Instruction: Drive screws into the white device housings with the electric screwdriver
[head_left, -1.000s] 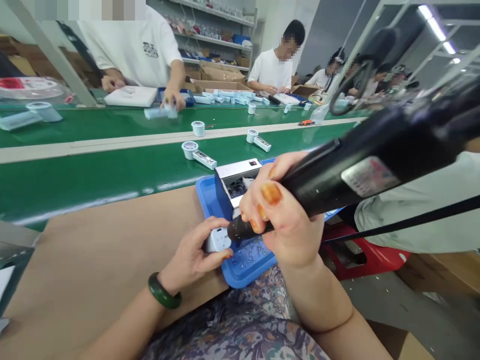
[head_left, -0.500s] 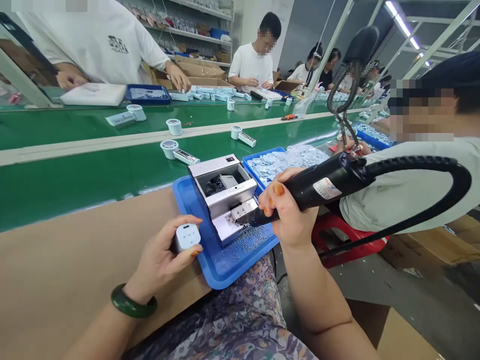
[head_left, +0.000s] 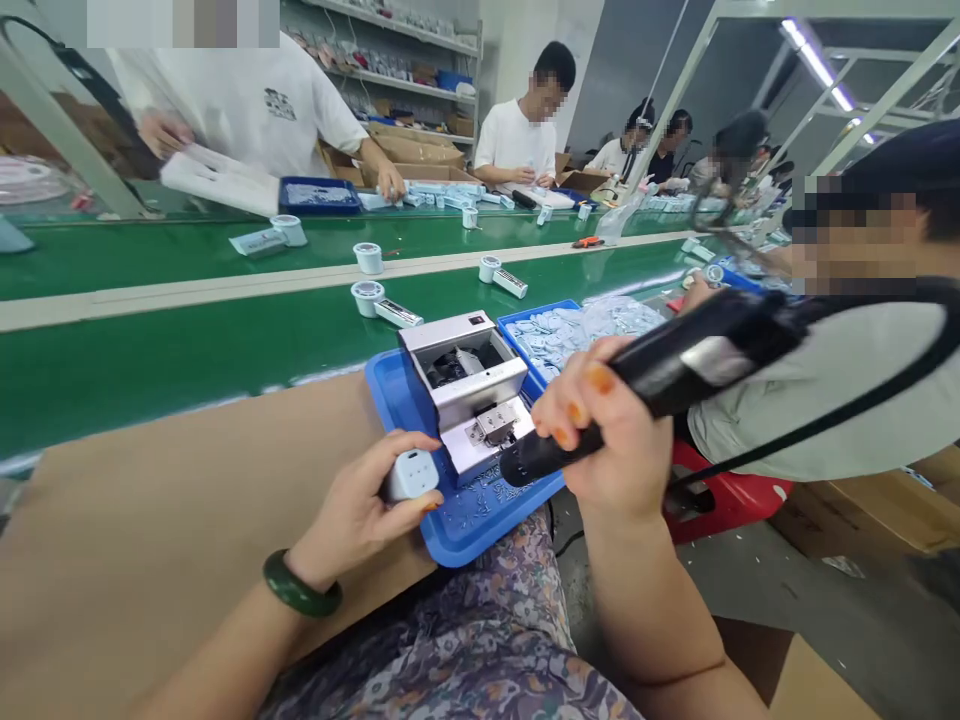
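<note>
Between thumb and fingers, my left hand [head_left: 367, 500] grips a pale blue plastic housing [head_left: 415, 474], its end face with small holes and a dark slot turned upward. My right hand [head_left: 607, 430] is wrapped round a black electric screwdriver [head_left: 682, 360], which is tilted with its nose down to the left; its far end is blurred. That nose is close to a metal screw feeder [head_left: 480, 385] standing in a blue tray [head_left: 386, 385]. Loose screws [head_left: 480, 505] lie in the tray before the feeder. The screwdriver's bit tip cannot be made out.
A second blue tray [head_left: 574, 312] full of pale blue parts sits behind the feeder. White cups and boxed handle parts rest on the green conveyor [head_left: 187, 350]. Cardboard [head_left: 187, 480] covers the table at left. A co-worker [head_left: 810, 370] sits close on the right; others work across the line.
My right hand has pulled the screwdriver off the feeder's outlet, back and to the right. The housing in my left hand shows farther right. Across the line, a co-worker has lifted a white slab.
</note>
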